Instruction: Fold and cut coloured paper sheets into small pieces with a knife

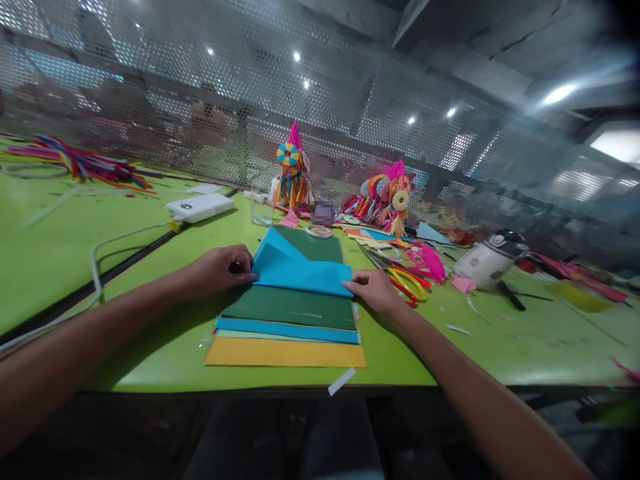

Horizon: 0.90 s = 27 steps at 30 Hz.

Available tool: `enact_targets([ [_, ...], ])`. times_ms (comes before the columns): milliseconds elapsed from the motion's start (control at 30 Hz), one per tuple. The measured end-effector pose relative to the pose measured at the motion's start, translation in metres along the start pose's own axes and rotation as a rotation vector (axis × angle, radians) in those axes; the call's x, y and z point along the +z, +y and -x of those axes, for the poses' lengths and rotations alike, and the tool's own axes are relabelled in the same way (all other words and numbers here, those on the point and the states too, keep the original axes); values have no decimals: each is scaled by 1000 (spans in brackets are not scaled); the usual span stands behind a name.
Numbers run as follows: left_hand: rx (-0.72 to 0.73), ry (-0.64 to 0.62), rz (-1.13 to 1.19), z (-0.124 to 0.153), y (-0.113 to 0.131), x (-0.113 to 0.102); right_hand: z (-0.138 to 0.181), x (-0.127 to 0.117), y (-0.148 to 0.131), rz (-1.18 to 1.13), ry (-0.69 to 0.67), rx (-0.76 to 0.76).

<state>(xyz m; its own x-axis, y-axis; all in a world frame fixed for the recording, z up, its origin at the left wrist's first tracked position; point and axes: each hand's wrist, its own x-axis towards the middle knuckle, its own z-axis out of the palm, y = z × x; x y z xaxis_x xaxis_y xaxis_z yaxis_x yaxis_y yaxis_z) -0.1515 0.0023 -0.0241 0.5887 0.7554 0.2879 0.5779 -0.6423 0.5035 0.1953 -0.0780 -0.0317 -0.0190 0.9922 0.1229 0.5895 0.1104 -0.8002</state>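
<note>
A sheet of blue paper (300,270), creased and partly folded, is stretched between my two hands above a dark green board (290,305). My left hand (225,270) pinches its left corner between thumb and fingers. At the right edge, my right hand (374,290) grips the other corner the same way. Beneath the green board stick out strips of blue and pale paper and a yellow-orange sheet (285,353), stacked near the table's front edge. A small white paper strip (342,381) lies at that edge.
Scissors with yellow and red handles (410,283) lie right of my right hand. Behind stand tasselled paper figures (294,170) and a tape roll (319,231). A white power bank (200,208) with a cable is at left; a white container (493,257) lies at right.
</note>
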Motion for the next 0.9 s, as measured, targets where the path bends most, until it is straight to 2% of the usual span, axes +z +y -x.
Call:
enact_targets([
  [167,-2,4,-34,0,-4,2,-4,-3,2,10,-52,-16],
  [533,19,-7,-65,0,-11,4,-6,2,1,-62,-45,31],
  [767,2,-22,-87,-1,-2,0,7,-14,-1,-231,-184,9],
  [900,13,-34,-83,-1,0,-2,10,-13,5,-226,-173,42],
])
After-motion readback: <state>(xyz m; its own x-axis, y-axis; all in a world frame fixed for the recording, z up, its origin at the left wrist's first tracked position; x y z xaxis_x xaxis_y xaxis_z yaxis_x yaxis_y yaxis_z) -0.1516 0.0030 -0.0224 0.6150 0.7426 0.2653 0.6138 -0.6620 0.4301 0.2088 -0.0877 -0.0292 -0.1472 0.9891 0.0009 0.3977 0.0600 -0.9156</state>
